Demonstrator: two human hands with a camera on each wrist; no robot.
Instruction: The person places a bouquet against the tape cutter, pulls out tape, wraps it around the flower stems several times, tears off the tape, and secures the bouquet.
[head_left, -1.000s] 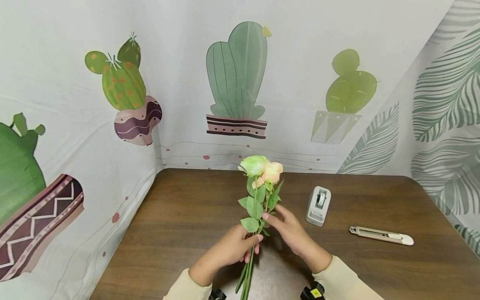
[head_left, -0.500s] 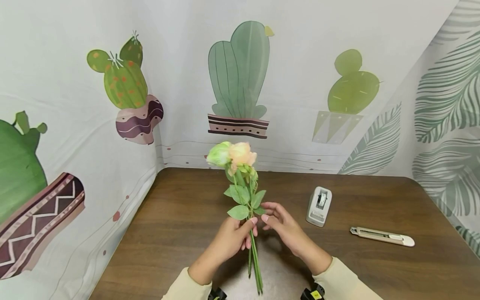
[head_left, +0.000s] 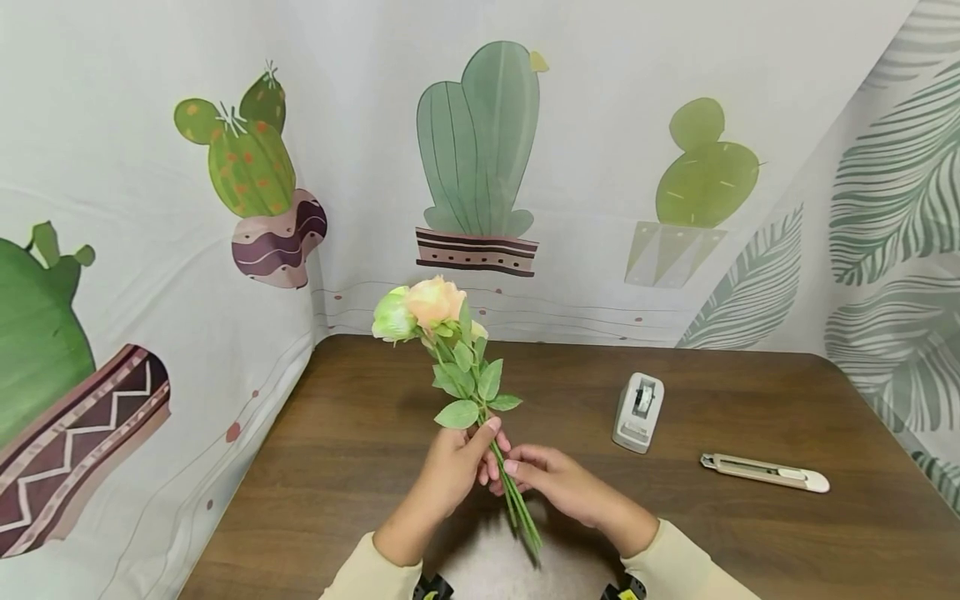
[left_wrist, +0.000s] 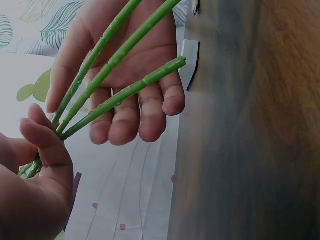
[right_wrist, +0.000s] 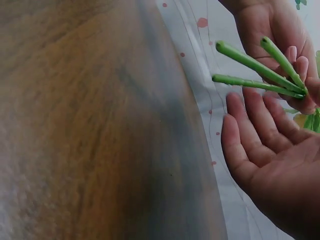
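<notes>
A small bunch of roses (head_left: 435,302) leans to the left above the table, with a green-white bloom, a peach one and a pale one partly hidden behind leaves. My left hand (head_left: 450,467) pinches the stems just below the leaves. Three green stems (left_wrist: 115,102) fan out beneath that grip in the left wrist view. Close beside them is my right hand (head_left: 558,483), palm toward the stems and fingers loosely extended. In the right wrist view its fingers (right_wrist: 262,132) lie near the stems without curling round them; whether they touch cannot be told.
A white tape dispenser (head_left: 637,412) stands on the brown wooden table (head_left: 360,417), right of the hands. Farther right lies a utility knife (head_left: 765,472). Behind the table hangs a white cloth (head_left: 592,125) printed with cacti and leaves.
The blooms have swung left and the stem ends right as the left hand turned the bunch. My right hand has left the leaves and come down beside the lower stems.
</notes>
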